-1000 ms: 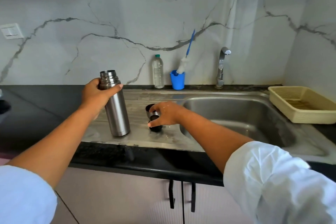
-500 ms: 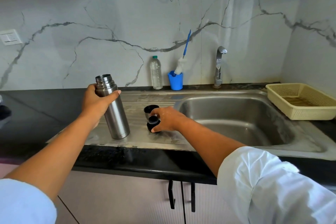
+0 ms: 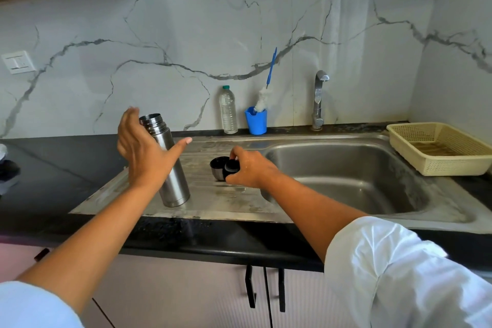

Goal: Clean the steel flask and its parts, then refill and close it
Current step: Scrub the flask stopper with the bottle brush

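Observation:
The steel flask (image 3: 170, 168) stands uncapped on the sink's drainboard (image 3: 213, 202), leaning slightly. My left hand (image 3: 143, 152) is beside and in front of it with fingers spread, no longer wrapped around it. To the right, a steel cup lid (image 3: 217, 166) with a dark inside stands mouth up on the drainboard. My right hand (image 3: 250, 168) grips the dark stopper (image 3: 231, 166) just next to that cup. A blue-handled bottle brush (image 3: 266, 88) leans in a blue cup (image 3: 256, 120) at the back wall.
The steel sink basin (image 3: 346, 181) lies right of the drainboard, with a tap (image 3: 319, 100) behind it. A clear plastic water bottle (image 3: 228, 110) stands by the blue cup. A cream plastic basket (image 3: 439, 148) sits at the far right on the black counter (image 3: 66, 168).
My left hand has let go of the flask and opened. My right hand stays at the cup and now holds the dark stopper beside it.

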The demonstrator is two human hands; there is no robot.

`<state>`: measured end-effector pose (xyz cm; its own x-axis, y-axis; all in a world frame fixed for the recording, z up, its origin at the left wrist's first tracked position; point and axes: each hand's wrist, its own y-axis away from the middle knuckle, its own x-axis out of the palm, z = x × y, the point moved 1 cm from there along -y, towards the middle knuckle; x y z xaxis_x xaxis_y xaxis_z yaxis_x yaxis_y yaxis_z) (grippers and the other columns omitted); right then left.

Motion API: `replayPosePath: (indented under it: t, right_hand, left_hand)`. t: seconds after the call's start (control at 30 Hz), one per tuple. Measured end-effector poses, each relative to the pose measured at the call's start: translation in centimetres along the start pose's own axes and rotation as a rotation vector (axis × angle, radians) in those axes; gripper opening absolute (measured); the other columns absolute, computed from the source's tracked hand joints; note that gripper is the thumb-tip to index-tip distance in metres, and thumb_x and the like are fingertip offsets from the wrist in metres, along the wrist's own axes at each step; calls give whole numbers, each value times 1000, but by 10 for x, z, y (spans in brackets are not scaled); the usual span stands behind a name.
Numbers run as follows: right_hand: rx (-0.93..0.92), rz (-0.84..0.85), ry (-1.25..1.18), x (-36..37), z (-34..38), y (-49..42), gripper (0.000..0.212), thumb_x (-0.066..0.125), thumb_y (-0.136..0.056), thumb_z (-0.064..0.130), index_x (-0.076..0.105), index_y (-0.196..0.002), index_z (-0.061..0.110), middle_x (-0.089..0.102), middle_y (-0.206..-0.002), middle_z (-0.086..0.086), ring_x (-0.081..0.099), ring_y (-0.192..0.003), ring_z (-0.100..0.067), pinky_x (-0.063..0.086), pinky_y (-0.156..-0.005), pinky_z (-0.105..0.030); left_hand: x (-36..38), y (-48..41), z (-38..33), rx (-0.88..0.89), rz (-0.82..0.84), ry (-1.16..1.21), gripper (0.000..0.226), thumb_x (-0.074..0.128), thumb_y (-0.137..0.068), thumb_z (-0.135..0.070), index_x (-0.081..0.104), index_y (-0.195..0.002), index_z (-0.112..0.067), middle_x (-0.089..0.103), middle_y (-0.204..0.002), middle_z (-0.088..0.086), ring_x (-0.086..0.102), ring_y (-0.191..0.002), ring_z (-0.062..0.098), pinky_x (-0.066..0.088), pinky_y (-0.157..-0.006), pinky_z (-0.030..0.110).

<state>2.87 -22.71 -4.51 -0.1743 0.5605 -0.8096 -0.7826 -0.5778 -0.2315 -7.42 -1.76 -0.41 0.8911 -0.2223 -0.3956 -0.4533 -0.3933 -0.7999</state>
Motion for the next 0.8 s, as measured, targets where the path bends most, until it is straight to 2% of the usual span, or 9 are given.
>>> replayPosePath:
  t: [0.07,0.17,0.23,0.3,0.37,0.43,0.57,0.7,0.8]
  right_hand:
    - [5,-52,-28,-10,-8,3,50,75,-79,37,52,-121,22,67,-112,-2,63,-99,-21,58,-86,-39]
    - [57,-85,-114,-26,-22,9,50,79,-79,33,54,-121,22,63,-111,1,62,-100,-19,55,-86,-34]
    - [89,-124,-190,-37,-35,15,50,80,-79,30,54,-122,22,64,-113,0,63,-101,-20,56,-91,-35]
    - [130,-164,-265,-49,-51,23,51,80,-80,29,55,-123,22,63,-114,0,63,-101,-19,55,-89,-32]
    - [179,-189,-334,-60,-67,30,47,80,-80,28,58,-121,23,64,-110,1,64,-100,-20,55,-86,-31]
    - [255,-225,-451,-71,-84,37,43,80,-81,26,60,-118,21,67,-106,-3,69,-98,-25,60,-87,-38]
    - [444,-260,-644,-89,-119,46,39,74,-87,35,61,-116,13,70,-106,-12,73,-91,-25,64,-78,-40]
    - [518,-271,-776,-106,-146,50,32,69,-93,38,66,-110,11,74,-104,-16,74,-92,-27,63,-83,-42]
    - [520,-261,-827,-119,-164,44,34,70,-94,38,65,-108,7,73,-104,-18,73,-96,-28,64,-76,-35]
  left_hand:
    - [4,6,-21,201,-11,-44,104,83,-76,-52,32,-149,0,32,-158,20,27,-150,35,20,-122,48]
    - [24,17,-54,312,229,-39,80,80,-84,-42,43,-144,-4,38,-155,15,32,-147,29,20,-122,35]
    - [44,29,-72,290,439,31,65,76,-90,-35,46,-143,-10,39,-153,6,32,-147,22,20,-120,30]
    - [70,40,-85,211,595,123,56,74,-93,-30,49,-140,-16,42,-147,0,38,-141,19,29,-118,31]
    - [95,50,-98,95,703,218,55,77,-91,-25,50,-138,-18,45,-139,-3,47,-132,20,42,-112,37]
    - [119,58,-114,3,777,297,60,82,-87,-23,50,-137,-17,49,-135,-1,52,-123,17,47,-101,32]
    - [160,75,-153,-70,856,450,62,90,-77,-29,55,-128,-19,65,-122,-3,64,-110,14,50,-87,23]
    - [195,83,-189,-145,822,513,61,89,-78,-35,58,-128,-19,69,-116,-3,66,-104,15,53,-89,30]
    - [225,77,-204,-178,796,522,47,86,-82,-33,62,-121,-24,71,-113,-4,67,-105,17,56,-91,36]
